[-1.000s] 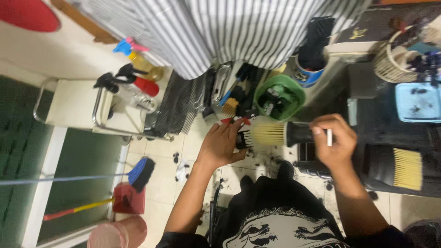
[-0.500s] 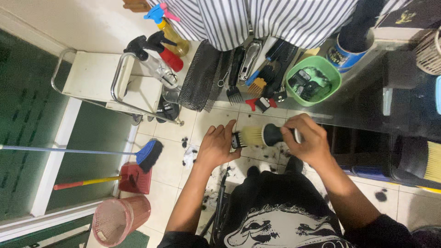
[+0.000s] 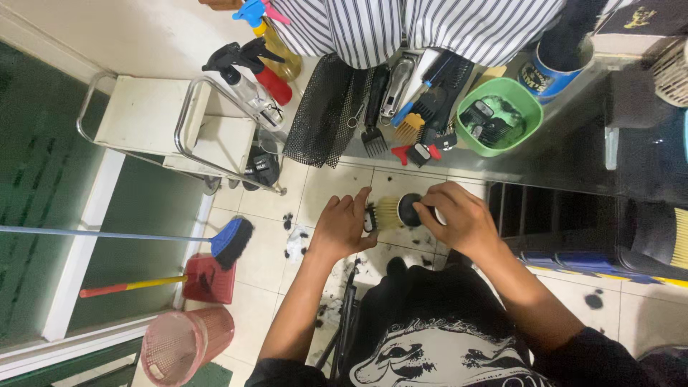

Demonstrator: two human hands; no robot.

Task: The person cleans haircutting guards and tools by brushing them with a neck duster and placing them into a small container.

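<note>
Between the hands sits a brush [image 3: 393, 212]: right hand [image 3: 459, 218] fingers wrap its black handle, left hand [image 3: 344, 228] fingers lie together against its bristles. Below, hair clumps [image 3: 295, 240] dot the tile floor [image 3: 330, 183].

A brush [image 3: 390, 213] with pale yellow bristles and a black handle was seen between the hands. Black and white stripes were shown on the cape [image 3: 401, 25] along the top edge. A bright green bowl [image 3: 529, 107] was noted on the dark, glossy worktop [image 3: 573, 158], with a blue tub [image 3: 548, 75] beside it. A red spray bottle [image 3: 269, 79] and a clear one with a black head [image 3: 247, 89] were seen over the white trolley [image 3: 143, 115]. The floor tiles [image 3: 322, 193] were cream, flecked with black hair. A blue broom head [image 3: 233, 241], a red dustpan [image 3: 208, 279] and a pink mesh bin [image 3: 183, 347] were seen at the left.
</note>
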